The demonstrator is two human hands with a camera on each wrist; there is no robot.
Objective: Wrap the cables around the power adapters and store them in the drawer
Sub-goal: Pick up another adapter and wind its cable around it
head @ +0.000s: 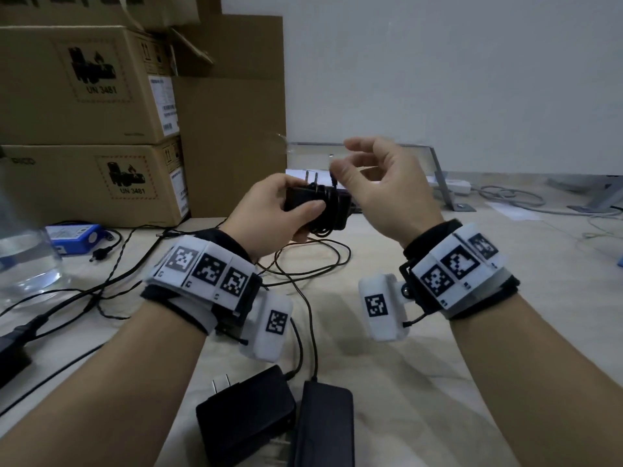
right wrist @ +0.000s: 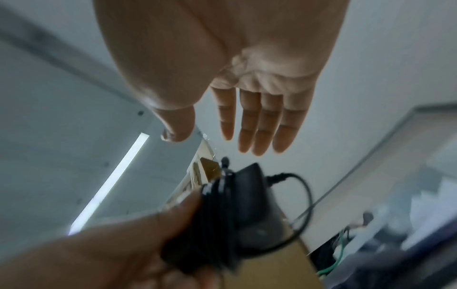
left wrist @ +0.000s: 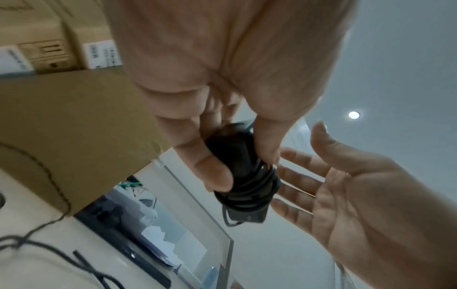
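Observation:
My left hand (head: 298, 215) grips a black power adapter (head: 303, 200) above the table, prongs up. Its cable (head: 332, 210) is wound round the body in several turns, and the plug tip sticks up beside my right thumb. My right hand (head: 357, 163) hovers just right of the adapter with relaxed fingers that hold nothing. The right wrist view shows the straight fingers (right wrist: 252, 127) above the wrapped adapter (right wrist: 252, 195). In the left wrist view my thumb and fingers clamp the adapter (left wrist: 237, 156). Two more black adapters (head: 246, 416) (head: 325, 423) lie near the front edge.
Loose black cables (head: 303, 264) sprawl across the table under my hands. At the left stand stacked cardboard boxes (head: 84, 89), a blue battery pack (head: 77, 235) and a clear container (head: 23, 251). Behind my hands sits a clear acrylic box (head: 414, 153) with papers inside.

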